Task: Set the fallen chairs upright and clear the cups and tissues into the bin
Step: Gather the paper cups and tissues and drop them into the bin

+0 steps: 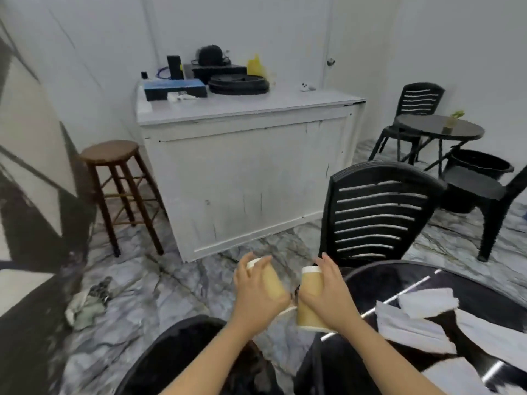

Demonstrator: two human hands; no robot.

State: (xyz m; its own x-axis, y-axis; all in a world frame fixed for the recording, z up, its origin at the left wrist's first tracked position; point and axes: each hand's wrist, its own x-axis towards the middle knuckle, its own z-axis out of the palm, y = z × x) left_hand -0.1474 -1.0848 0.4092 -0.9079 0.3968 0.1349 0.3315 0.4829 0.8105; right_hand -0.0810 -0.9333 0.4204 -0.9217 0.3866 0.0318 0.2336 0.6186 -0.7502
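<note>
Now we hold a paper cup in each hand, out in front of us above the floor, between the bin below us and the black table at right. Our left hand curls its fingers round the left cup, which is tilted: its long axis leans up and to the left, the white rim pointing away from us toward the cabinet and the base down toward our wrist. Our right hand wraps the right cup from its right side; this cup stands nearly upright, its long axis close to vertical, one white edge at the top and another at the bottom, and we cannot tell which end is the mouth. The two cups are just beside each other, near touching at their lower ends; motion blur hides whether they meet.

The bin shows as a dark curved rim at the bottom of the view, under our forearms. On the table white tissues lie spread and overlapping near its right part. A black slatted chair stands upright just behind the table, its back facing us. Farther right another chair stands upright. A white cabinet fills the middle, with a wooden stool to its left.
</note>
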